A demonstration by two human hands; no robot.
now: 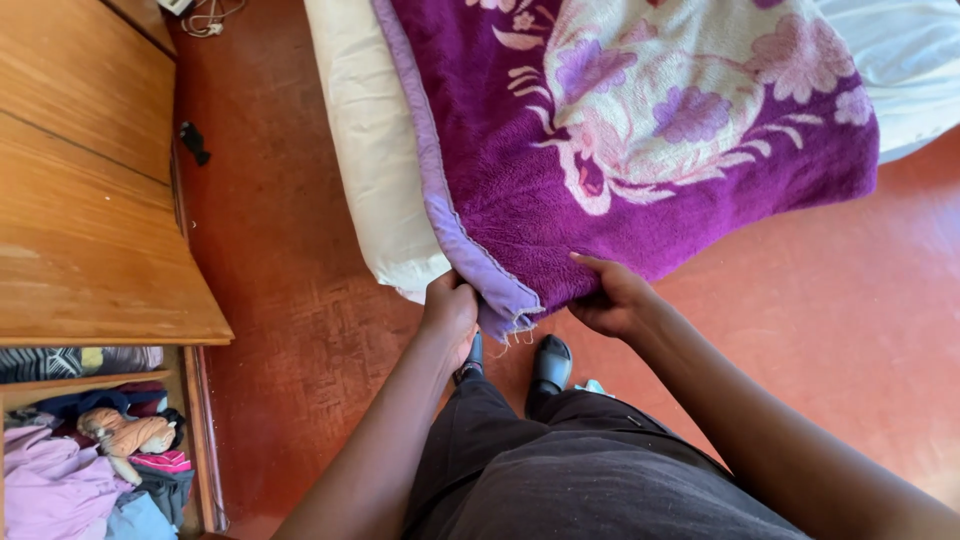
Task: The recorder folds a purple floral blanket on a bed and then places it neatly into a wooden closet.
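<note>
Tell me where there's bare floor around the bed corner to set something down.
Bare red floor runs between the wooden cabinet and the mattress. More lies right of the purple blanket. It is crowded at the corner, where the left hand and right hand grip the blanket above the sandalled feet.

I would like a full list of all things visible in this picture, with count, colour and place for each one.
blanket: one, purple with pale flower pattern and lilac edge, spread over the mattress, its corner held by both hands
mattress: one, cream white, on the floor under the blanket
floor: one, red-brown, around the mattress
wooden cabinet: one, brown, at the left edge
pile of clothes: one, mixed colours, in the open shelf below the cabinet top
cable: one, white, on the floor at the top left
shoes: two, black, on the floor below the blanket corner
trousers: one, dark grey, bottom centre
left hand: grips the blanket edge
right hand: grips the blanket corner
</note>
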